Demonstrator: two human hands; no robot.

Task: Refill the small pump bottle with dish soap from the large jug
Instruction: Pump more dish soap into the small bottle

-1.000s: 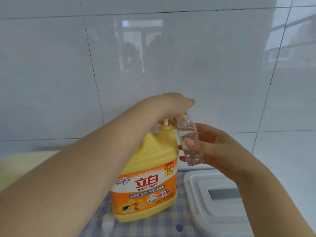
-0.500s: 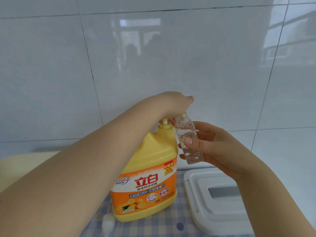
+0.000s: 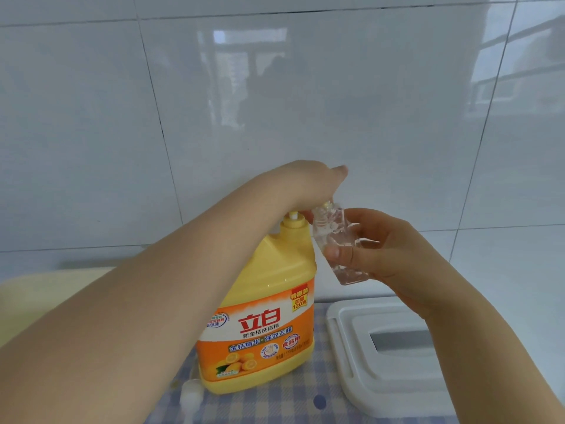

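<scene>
The filling step is under way: the left hand [image 3: 308,182] rests on top of the pump of the big yellow jug [image 3: 263,316], which stands on the checked cloth [image 3: 275,405], and the nozzle meets the mouth of the small clear bottle [image 3: 336,243]. The right hand [image 3: 394,261] holds that bottle tilted in the air just beside the jug's neck, thumb and fingers curled round its body. Whether the left fingers are curled or flat over the pump head I cannot tell. The bottle looks only partly full, so more pressing with the mouth kept under the nozzle seems needed.
</scene>
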